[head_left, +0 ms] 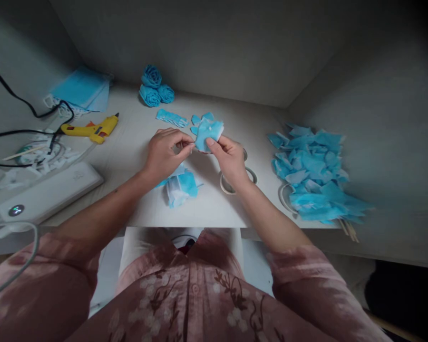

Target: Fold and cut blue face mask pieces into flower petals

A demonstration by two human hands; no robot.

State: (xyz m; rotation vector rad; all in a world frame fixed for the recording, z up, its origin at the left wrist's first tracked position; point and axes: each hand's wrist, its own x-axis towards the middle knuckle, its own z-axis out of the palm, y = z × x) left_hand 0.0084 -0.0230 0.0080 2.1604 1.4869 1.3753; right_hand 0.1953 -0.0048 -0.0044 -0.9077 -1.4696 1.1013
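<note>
A light blue piece of face-mask fabric (204, 133) with a white edge is held up over the table. My right hand (231, 156) grips it, with the thumb pressed flat on its front. At the piece's lower left edge, the thumb and forefinger of my left hand (169, 149) are pinched together; a thin pale bit shows at their tips. Small blue cut pieces (201, 118) lie just behind the held piece, beside a folded blue strip (172, 118). Crumpled blue and white scraps (181, 187) rest below my left hand. Under my right wrist is a tape roll (227, 184), partly hidden.
Blue fabric roses (151, 90) stand at the back. On the left are face masks (82, 90), a yellow glue gun (98, 129), white straps (53, 156) and a white power bank (53, 190) with cables. A big pile of blue pieces (314, 166) covers wooden sticks (348, 230) on the right.
</note>
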